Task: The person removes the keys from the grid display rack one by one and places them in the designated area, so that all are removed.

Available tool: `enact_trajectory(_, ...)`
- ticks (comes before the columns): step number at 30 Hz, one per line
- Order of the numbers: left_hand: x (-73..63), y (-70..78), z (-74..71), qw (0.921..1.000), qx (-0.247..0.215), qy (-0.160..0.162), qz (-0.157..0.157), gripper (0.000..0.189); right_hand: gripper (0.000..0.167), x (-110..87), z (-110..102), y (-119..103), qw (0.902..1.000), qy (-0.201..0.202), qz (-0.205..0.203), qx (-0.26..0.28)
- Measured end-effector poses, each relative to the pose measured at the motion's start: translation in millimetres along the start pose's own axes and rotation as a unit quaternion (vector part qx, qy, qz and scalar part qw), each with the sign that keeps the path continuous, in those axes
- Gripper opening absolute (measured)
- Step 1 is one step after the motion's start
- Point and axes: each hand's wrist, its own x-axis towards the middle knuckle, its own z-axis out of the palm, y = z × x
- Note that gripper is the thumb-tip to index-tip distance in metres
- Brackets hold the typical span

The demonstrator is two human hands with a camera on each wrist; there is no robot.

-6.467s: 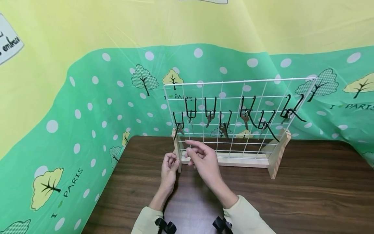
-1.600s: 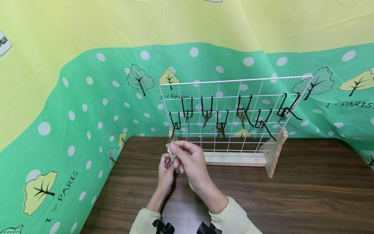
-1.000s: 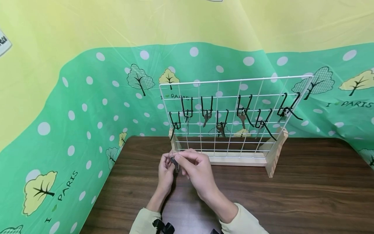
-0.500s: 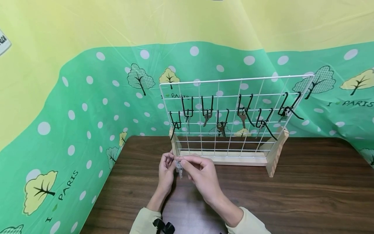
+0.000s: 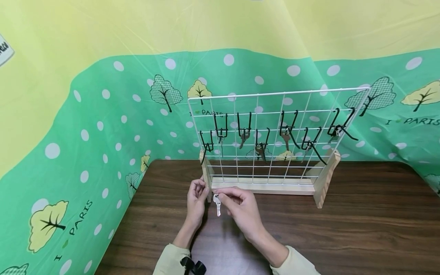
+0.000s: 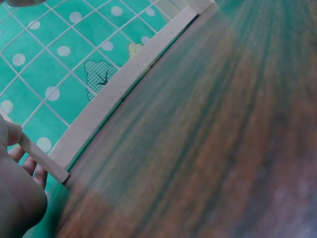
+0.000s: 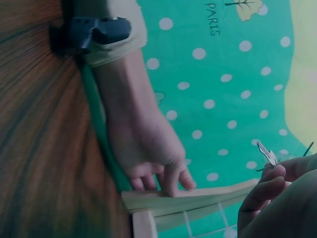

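Lowered and drawn a little rightward since a second ago, my right hand [image 5: 242, 209] and its key [image 5: 217, 205] now sit nearer me; I read the clock from that key, 12 pointing away. Yellow-and-green cloth [image 5: 275, 30] walls off the back and my left. Beneath it the dark wooden table [image 5: 361, 217] runs across to its right edge at 3 o'clock, and from 3 to 5 my right hand has open room to move. From 12 to nearly 3 stands the white wire rack [image 5: 264, 188], its base bar just beyond my right fingers. At 9, my left hand [image 5: 196, 202] pinches the rack's left wooden end [image 5: 206, 170] between thumb and fingers. My right thumb and forefinger are closed together on the key's head; the key hangs blade down, near that wooden end. Black hooks [image 5: 207, 145] spread from 12 to 2, with other keys [image 5: 260, 152] hanging on several. Printed on the cloth, "PARIS" reads at 12, 2 and 9. A white patch [image 5: 5, 49] at 10, cut by my view's edge, bears letters I can't fully make out.
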Motion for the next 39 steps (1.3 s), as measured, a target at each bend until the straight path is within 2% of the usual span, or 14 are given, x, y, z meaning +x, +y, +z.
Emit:
enact_trajectory(8,-0.3,1.2,0.4,1.0,0.002,0.0,0.001,0.02,0.016,5.6,-6,17,0.9991,0.029,0.017,-0.026)
enact_trajectory(17,0.0,-0.7,-0.5,1.0,0.005,0.003,-0.006,0.02,0.013,11.0,-9,34,0.9989,0.016,0.023,-0.038)
enact_trajectory(23,0.4,-1.7,-0.7,1.0,0.006,0.005,-0.001,0.014,0.011,13.1,-10,48,0.9968,0.015,0.026,-0.074)
enact_trajectory(32,-1.4,2.9,-0.3,0.9999,0.005,0.006,-0.012,0.02,0.011,13.7,-10,65,0.9922,0.001,0.042,-0.117)
enact_trajectory(39,0.3,2.6,0.2,0.9999,0.005,0.007,-0.008,0.017,0.008,13.6,-10,73,0.9887,-0.005,0.051,-0.14)
